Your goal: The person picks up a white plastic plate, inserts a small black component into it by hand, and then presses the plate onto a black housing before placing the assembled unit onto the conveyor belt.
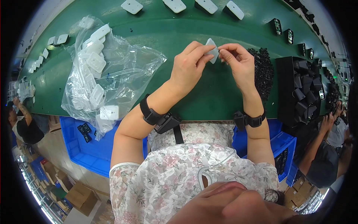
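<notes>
Above the green table, my left hand (pixel 191 64) is closed on a small white plastic cover (pixel 210 43), holding it tilted on edge between thumb and fingers. My right hand (pixel 237 62) meets the cover's right side with thumb and forefinger pinched together. Whatever sits between those fingertips is too small to make out. Just right of that hand lies a heap of tiny black parts (pixel 264 72). To the left of my left arm, a clear plastic bag (pixel 140 61) lies open with several similar white covers (pixel 97 62) in it.
Several white-topped black units (pixel 206 5) stand along the far edge. At right are a black box (pixel 285 82) of black housings (pixel 307 87) and small units with circuit boards (pixel 276 27). Blue bins (pixel 80 149) sit below the front edge. Other people (pixel 328 145) are at both sides.
</notes>
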A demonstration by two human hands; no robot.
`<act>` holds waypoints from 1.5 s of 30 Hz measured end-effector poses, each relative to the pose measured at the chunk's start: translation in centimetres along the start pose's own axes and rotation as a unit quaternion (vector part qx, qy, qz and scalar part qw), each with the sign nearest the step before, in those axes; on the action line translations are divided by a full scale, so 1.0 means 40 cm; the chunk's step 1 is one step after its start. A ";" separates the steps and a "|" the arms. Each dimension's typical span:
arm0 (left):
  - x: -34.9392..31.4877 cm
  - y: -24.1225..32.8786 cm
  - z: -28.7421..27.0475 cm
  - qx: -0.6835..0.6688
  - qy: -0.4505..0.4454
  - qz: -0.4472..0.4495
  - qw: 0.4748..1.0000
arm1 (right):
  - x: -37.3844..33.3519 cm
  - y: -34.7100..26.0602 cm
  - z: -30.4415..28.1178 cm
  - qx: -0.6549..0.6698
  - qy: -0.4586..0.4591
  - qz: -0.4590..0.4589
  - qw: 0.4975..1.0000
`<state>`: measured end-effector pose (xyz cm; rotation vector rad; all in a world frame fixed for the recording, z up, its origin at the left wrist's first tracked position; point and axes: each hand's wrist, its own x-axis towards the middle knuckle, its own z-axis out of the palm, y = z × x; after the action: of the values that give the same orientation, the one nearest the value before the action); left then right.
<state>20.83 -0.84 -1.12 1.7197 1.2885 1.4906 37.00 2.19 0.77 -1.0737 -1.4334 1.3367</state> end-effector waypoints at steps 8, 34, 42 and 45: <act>-0.002 0.006 -0.002 0.017 0.000 0.037 0.999 | -0.015 0.009 0.020 0.033 -0.030 -0.039 0.998; -0.008 0.017 -0.008 -0.302 -0.058 -0.301 0.903 | -0.020 -0.024 0.006 -0.202 -0.014 -0.039 0.978; -0.013 0.018 0.002 -0.294 -0.011 -0.164 0.942 | -0.022 -0.003 0.012 -0.050 -0.009 0.041 0.998; -0.012 0.017 -0.005 -0.278 -0.016 -0.168 0.946 | -0.025 -0.002 0.022 -0.065 0.000 0.033 0.997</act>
<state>20.88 -1.57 -0.68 1.0943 0.9562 1.4336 36.39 1.02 0.79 -1.2140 -1.5142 1.3041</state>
